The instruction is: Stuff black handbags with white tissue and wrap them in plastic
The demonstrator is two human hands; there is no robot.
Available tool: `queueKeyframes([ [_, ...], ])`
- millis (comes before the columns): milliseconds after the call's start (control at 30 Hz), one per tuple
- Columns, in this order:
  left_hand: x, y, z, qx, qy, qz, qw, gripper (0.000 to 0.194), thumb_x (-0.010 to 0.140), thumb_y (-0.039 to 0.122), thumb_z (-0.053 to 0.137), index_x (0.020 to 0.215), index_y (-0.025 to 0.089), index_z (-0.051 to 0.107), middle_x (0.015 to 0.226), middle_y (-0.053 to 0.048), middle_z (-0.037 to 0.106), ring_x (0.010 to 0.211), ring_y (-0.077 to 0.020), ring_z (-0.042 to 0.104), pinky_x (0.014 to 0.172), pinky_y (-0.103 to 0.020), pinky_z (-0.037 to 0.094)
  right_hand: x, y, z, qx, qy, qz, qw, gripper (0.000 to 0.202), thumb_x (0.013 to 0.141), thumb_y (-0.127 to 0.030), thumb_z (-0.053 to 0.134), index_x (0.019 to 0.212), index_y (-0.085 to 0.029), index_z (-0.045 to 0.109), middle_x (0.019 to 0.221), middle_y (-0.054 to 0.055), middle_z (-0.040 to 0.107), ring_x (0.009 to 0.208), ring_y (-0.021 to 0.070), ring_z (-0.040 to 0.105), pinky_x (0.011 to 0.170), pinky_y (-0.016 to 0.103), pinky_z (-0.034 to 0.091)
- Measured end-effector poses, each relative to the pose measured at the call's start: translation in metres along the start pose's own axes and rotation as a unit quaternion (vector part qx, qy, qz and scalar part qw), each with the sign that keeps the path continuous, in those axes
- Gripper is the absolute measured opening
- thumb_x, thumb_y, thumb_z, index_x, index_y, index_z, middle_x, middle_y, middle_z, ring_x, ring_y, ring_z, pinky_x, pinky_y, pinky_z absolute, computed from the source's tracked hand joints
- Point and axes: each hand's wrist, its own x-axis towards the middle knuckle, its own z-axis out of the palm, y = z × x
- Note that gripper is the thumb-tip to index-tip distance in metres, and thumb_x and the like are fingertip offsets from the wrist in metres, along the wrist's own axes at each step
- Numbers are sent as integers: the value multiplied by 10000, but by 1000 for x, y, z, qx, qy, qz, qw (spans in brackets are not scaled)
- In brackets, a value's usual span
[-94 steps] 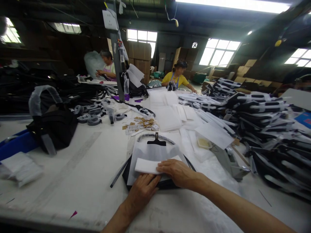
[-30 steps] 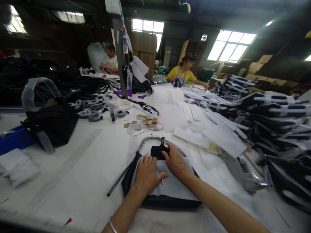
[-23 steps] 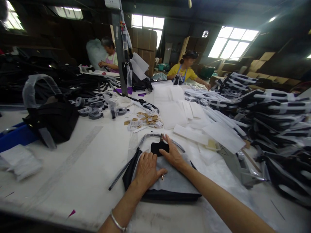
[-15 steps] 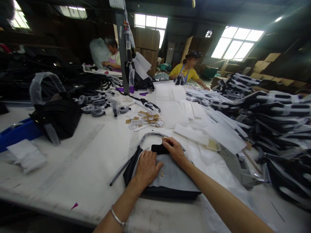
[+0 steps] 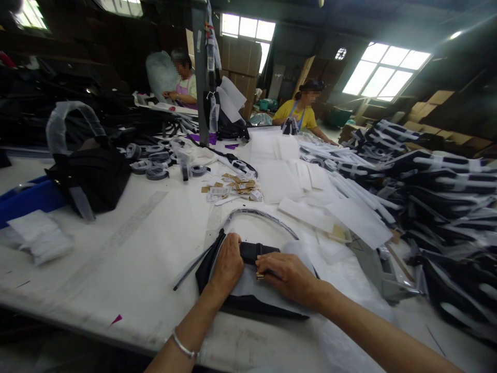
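A black handbag (image 5: pixel 267 306) lies in front of me, with a pale grey sheet (image 5: pixel 252 290) over its front. Its plastic-wrapped handle (image 5: pixel 264 213) arches away at the back. The bag's black closure strap (image 5: pixel 248 252) is folded down toward me across the sheet. My right hand (image 5: pixel 291 274) is closed on the strap's end, thumb and fingers beside a gold clasp (image 5: pixel 260 276). At the strap's left side, my left hand (image 5: pixel 228 264) grips the bag's top with curled fingers; the fingertips are partly hidden.
Paper tags (image 5: pixel 236 187) and rolled straps (image 5: pixel 155 168) lie beyond the bag. White sheets (image 5: pixel 277 181) spread behind it. Stacked black bag pieces (image 5: pixel 446 181) rise at right. Another black bag (image 5: pixel 95 176) stands at left by a blue bin (image 5: pixel 34 202). Two people work farther back.
My right hand has brought the strap with its gold clasp from the back of the bag down over the front. My left hand has gone from lying flat to gripping the bag's top.
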Motion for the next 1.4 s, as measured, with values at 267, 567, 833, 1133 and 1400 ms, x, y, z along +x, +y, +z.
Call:
queueKeyframes([
  [267,-1,-7,-3,-72,21,0,997,333,779,-26,301,954,211,456,894,-45,576,875,-187,601,832,-361,525,1,-9,12,-40,-67,-6,997,201,975,-220,504,1033,-197,695,1086,68,720,1114,189,635,1012,311,458],
  [567,-5,12,-38,-124,-17,80,989,195,872,89,393,920,223,526,947,-41,616,966,-183,602,917,-347,496,-3,-5,17,-5,-88,55,995,170,934,-243,559,1013,-243,710,1000,42,713,997,200,636,905,312,479],
  [833,-61,34,-64,-51,-233,161,958,385,794,182,703,1151,264,583,1065,-6,664,989,-220,603,873,-369,484,-3,5,25,-27,-26,60,997,114,832,-285,722,920,-217,747,946,54,673,982,210,571,872,321,455],
  [1133,-63,25,-52,-62,-195,173,963,380,805,161,688,1166,256,618,1142,-46,666,1045,-229,619,902,-392,504,15,12,11,-57,-100,-25,993,108,880,-183,643,854,-222,740,859,1,696,887,154,599,913,294,417],
  [1400,-68,20,-48,-67,-181,191,963,416,790,128,670,1186,243,615,1146,-50,676,1027,-234,626,889,-386,525,16,-4,24,-204,-111,26,972,109,885,-188,572,902,-141,668,917,94,682,867,216,601,756,304,448],
])
